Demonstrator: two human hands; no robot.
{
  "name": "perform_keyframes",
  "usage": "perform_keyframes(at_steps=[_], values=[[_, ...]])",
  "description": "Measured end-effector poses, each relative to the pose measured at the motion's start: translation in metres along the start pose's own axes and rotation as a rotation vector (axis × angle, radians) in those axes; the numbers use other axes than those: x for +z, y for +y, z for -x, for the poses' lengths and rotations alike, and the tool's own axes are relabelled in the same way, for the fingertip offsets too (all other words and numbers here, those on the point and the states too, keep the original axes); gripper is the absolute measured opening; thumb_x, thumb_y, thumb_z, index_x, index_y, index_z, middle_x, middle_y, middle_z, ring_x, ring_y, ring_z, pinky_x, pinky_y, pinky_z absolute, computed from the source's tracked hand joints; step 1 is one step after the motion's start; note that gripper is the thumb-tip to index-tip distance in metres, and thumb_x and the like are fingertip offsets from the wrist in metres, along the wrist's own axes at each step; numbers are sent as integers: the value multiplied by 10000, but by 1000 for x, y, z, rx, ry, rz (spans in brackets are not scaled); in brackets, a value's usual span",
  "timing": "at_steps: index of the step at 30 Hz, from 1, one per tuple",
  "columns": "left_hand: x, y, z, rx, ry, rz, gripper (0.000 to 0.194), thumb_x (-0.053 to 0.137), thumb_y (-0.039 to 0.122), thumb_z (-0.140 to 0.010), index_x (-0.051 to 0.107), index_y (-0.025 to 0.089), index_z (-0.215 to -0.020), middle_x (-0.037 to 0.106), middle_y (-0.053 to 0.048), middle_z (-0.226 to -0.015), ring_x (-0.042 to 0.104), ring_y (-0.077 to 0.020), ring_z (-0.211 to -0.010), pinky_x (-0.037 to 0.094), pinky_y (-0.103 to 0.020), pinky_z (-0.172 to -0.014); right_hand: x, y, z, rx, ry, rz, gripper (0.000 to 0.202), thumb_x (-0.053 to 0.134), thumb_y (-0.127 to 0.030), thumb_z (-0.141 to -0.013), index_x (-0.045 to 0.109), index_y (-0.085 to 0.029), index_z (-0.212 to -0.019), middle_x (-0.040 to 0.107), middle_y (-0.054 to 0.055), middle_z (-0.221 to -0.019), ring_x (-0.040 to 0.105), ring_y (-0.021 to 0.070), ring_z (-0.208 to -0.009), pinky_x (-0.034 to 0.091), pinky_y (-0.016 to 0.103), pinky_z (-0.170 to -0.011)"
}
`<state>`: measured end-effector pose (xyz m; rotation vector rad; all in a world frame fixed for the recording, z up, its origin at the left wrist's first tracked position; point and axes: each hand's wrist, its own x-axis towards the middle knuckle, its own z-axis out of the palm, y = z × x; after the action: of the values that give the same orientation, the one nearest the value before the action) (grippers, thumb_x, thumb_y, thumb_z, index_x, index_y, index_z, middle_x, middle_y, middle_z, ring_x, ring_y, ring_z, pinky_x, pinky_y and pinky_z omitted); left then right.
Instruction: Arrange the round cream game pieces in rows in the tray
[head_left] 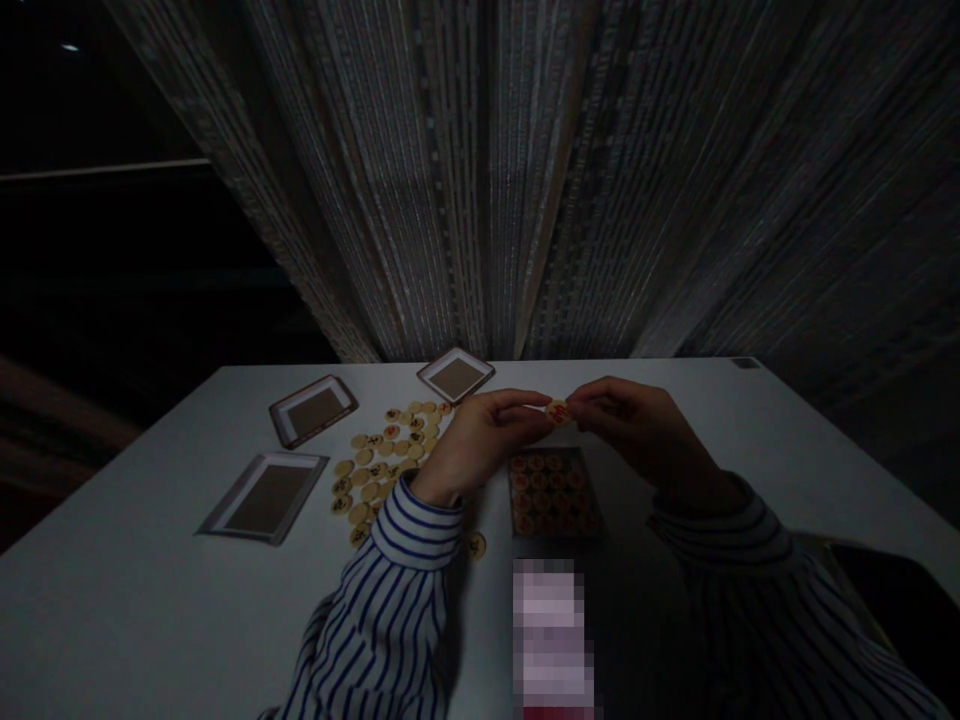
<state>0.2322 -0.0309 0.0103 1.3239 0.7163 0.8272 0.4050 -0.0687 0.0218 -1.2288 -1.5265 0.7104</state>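
Observation:
Between the fingertips of both hands is a round Chinese chess piece [557, 412] with a red character facing me. My left hand [491, 430] pinches its left edge, and my right hand [626, 415] pinches the right edge. Just below them on the table lies a box [595, 490] filled with rows of red-marked pieces. Left of my left hand spreads a loose group of pieces [369, 491], some with dark or red characters, others blank side up. One dark-marked piece [475, 545] lies by my left sleeve, which covers part of the group.
Three shallow trays or lids stand on the white table [135, 590]: one tray [456, 376] at the back, another tray [313, 412] at the left, a clear-looking lid [264, 498] nearer. A dark flat object [892, 580] lies at right. A string curtain [480, 200] hangs behind.

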Motion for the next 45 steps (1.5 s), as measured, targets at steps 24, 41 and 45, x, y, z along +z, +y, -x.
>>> perform_keyframes(at_steps=[24,41,45], values=[[0,12,3,24,100,-125,210,675,195,-677,696,138,-878,709,-58,-897,623,-143,-798,475,-279,-765,-1,3,5,-91,-142,94,318,598,-352,-759,609,-167,-1017,700,52,-841,642,149,-716,526,271,-622],[0,9,1,60,115,-112,217,686,240,-669,699,133,-857,714,-54,-851,627,-154,-805,469,-277,-769,1,8,6,-443,-73,445,259,575,-288,-796,593,-170,-1027,670,50,-870,601,139,-742,481,275,-674],[1,8,-1,54,113,-120,189,692,228,-659,700,127,-819,716,-58,-841,633,-152,-786,480,-275,-757,1,6,6,-510,-57,568,237,567,-299,-801,603,-156,-987,664,55,-817,590,155,-726,467,302,-669]])
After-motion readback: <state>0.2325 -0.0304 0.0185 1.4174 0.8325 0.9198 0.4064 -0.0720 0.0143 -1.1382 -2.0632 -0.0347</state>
